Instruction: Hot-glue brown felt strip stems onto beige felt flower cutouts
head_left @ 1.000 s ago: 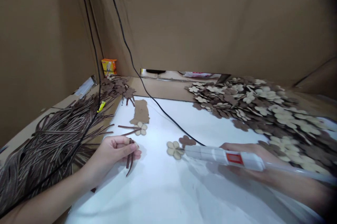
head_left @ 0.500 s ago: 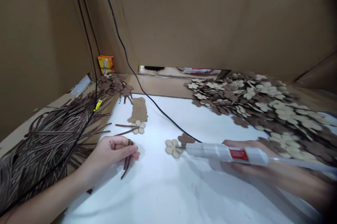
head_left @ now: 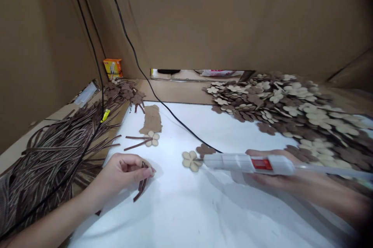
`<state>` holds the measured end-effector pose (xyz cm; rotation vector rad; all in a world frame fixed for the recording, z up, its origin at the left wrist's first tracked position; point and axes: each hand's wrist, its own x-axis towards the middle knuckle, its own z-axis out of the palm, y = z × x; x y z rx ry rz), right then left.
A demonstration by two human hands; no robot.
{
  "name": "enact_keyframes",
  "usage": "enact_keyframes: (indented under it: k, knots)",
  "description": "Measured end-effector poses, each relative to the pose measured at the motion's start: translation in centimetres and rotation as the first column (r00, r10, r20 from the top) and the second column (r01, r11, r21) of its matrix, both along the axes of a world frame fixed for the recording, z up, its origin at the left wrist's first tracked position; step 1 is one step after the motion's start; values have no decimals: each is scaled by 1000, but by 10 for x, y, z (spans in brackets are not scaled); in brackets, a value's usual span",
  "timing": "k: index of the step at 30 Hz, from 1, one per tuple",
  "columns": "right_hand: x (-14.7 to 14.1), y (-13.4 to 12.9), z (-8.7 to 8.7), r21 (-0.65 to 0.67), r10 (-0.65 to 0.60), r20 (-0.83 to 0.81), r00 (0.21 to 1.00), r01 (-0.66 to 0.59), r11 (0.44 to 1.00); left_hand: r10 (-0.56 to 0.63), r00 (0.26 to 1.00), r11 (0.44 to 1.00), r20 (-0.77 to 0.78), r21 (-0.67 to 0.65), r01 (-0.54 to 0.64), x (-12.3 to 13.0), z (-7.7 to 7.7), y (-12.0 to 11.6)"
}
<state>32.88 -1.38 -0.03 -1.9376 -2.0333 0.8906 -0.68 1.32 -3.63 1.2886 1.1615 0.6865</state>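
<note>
Pinching brown striped strips between thumb and fingertips, the left hand stayed over the white board, while the right hand clasped a white hot glue gun low, bringing its nozzle to a cream five-petal cutout.

Your left hand hid the upper part of the brown strip it pinched. Your right hand sat partly hidden behind the glue gun, whose clear rear stick ran off the right edge. Your forearms were cut off at the near corners. The heap of striped strips ran off the left edge, the flower pile blurred toward the right edge, and the orange box had print too small to read.
</note>
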Motion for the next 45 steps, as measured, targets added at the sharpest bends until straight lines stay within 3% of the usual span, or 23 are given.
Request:
enact_keyframes:
  k: [8, 12, 14, 18, 20, 23, 27, 37, 42, 45]
  knots:
    - [0, 0, 0, -46, 25, -3, 1000, -25, 999, -19, 999, 1000, -44, 4, 19, -1, -2, 0]
    - [-4, 1, 3, -57, 8, -3, 1000, -8, 998, -135, 986, 979, -94, 138, 147, -1, 5, -3]
    - [-7, 1, 7, -44, 26, -4, 1000, -27, 999, -259, 946, 916, -196, 261, 305, 3, 13, -2]
    - [-8, 0, 9, 15, 73, -6, 997, -73, 997, -524, 748, 676, -408, 335, 657, 25, 24, 8]
    - [-4, 1, 4, 12, 97, -40, 995, -96, 995, -596, 650, 576, -470, 313, 755, 37, 26, 14]
    - [4, 5, -9, -18, 130, -103, 986, -133, 991, -632, 576, 507, -519, 285, 813, 50, 24, 20]
    - [12, 6, -17, -4, 175, -121, 977, -177, 984, -628, 556, 503, -544, 261, 824, 54, 22, 20]
    - [18, 7, -14, -71, 157, -139, 978, -168, 983, -632, 558, 509, -538, 256, 822, 54, 19, 18]
    - [16, 4, -13, -83, 99, -218, 971, -120, 989, -634, 560, 505, -533, 263, 822, 54, 18, 19]
    - [15, 0, -10, -8, 54, -202, 978, -57, 998, -628, 565, 514, -535, 260, 817, 55, 17, 19]
